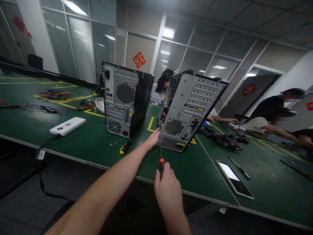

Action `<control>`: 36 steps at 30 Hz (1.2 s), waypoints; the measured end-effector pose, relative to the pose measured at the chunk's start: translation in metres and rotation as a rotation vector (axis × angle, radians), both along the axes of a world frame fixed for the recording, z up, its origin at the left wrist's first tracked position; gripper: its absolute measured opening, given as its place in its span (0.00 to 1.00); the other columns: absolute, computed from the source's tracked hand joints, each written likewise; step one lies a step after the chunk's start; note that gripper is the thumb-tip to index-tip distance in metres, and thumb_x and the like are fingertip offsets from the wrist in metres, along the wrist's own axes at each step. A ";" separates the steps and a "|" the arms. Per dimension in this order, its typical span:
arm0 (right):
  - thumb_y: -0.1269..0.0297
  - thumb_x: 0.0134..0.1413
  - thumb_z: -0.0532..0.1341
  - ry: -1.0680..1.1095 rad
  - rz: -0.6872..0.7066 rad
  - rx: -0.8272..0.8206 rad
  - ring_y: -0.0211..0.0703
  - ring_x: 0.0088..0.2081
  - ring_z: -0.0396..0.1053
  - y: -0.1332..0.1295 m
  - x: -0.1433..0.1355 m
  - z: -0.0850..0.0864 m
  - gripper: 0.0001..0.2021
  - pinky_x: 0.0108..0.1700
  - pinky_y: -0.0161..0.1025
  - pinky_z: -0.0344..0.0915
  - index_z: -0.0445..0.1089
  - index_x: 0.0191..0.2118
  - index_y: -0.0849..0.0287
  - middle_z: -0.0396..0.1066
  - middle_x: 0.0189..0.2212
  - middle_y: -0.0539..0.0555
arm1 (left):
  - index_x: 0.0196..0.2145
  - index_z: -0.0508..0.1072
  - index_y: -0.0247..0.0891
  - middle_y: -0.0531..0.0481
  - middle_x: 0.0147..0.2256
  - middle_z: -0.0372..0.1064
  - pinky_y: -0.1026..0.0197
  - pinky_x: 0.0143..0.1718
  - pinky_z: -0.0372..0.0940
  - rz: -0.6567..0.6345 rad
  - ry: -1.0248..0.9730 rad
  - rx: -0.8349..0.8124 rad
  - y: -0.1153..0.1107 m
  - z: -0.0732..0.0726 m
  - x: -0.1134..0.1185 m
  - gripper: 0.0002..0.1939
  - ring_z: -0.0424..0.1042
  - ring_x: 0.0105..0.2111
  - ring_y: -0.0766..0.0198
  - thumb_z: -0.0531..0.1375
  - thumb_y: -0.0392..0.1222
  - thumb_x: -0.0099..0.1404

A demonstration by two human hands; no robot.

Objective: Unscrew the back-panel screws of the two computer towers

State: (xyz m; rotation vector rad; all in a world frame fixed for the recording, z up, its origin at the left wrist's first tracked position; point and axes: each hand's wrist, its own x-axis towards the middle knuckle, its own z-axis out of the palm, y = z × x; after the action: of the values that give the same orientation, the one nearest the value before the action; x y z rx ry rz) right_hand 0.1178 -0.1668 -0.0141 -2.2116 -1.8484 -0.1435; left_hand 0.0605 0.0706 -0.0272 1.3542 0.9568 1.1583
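A grey and black computer tower case (179, 104) leans on the green table, its back panel facing me and its left side exposing parts inside. At its lower left edge, my left hand (153, 139) grips the case; some fingertips are hidden there. My right hand (169, 186) is closed around a screwdriver (161, 165) with a red and black handle. Its shaft points up to the bottom edge of the case, where I cannot make out what the tip touches. Left of my hands stands a second computer tower (144, 101), upright, with a yellow and black screwdriver (125, 147) at its foot.
Loose screws (113, 143) lie before the upright tower. A white power bank (67, 126) with a cable is at left, near bundled wires (53, 94). At right are a phone (234, 179), a pen (239, 168) and black cables (226, 138). Other people work around the table (205, 181).
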 end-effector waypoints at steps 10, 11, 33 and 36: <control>0.71 0.73 0.53 -0.160 0.006 -0.065 0.47 0.34 0.81 0.003 -0.002 -0.002 0.20 0.30 0.36 0.67 0.63 0.66 0.59 0.72 0.41 0.59 | 0.67 0.72 0.45 0.53 0.75 0.52 0.53 0.75 0.50 0.004 -0.018 -0.010 0.000 -0.001 0.001 0.28 0.56 0.75 0.55 0.51 0.52 0.75; 0.72 0.73 0.53 -0.186 0.005 -0.060 0.47 0.34 0.81 0.004 -0.002 -0.003 0.20 0.30 0.36 0.67 0.63 0.66 0.60 0.72 0.41 0.59 | 0.66 0.73 0.45 0.53 0.75 0.53 0.53 0.75 0.50 0.006 -0.014 -0.004 0.000 -0.001 0.001 0.27 0.56 0.74 0.55 0.51 0.52 0.75; 0.70 0.73 0.52 -0.161 0.011 -0.084 0.47 0.34 0.82 0.012 -0.005 0.004 0.09 0.29 0.35 0.66 0.62 0.54 0.59 0.71 0.42 0.56 | 0.66 0.73 0.47 0.54 0.75 0.53 0.53 0.74 0.51 0.002 -0.004 -0.014 0.000 -0.001 0.000 0.28 0.55 0.75 0.54 0.51 0.55 0.74; 0.70 0.73 0.53 -0.121 0.000 -0.101 0.48 0.36 0.82 0.011 -0.006 0.008 0.08 0.30 0.35 0.66 0.62 0.54 0.59 0.71 0.42 0.57 | 0.69 0.69 0.46 0.52 0.74 0.55 0.52 0.74 0.51 0.007 -0.004 -0.025 -0.002 0.001 -0.001 0.30 0.57 0.74 0.54 0.52 0.55 0.74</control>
State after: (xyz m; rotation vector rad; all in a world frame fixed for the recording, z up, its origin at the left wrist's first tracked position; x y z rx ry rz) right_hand 0.1119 -0.1555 -0.0058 -2.3171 -1.9590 -0.1921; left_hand 0.0593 0.0689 -0.0261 1.3285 0.9708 1.1507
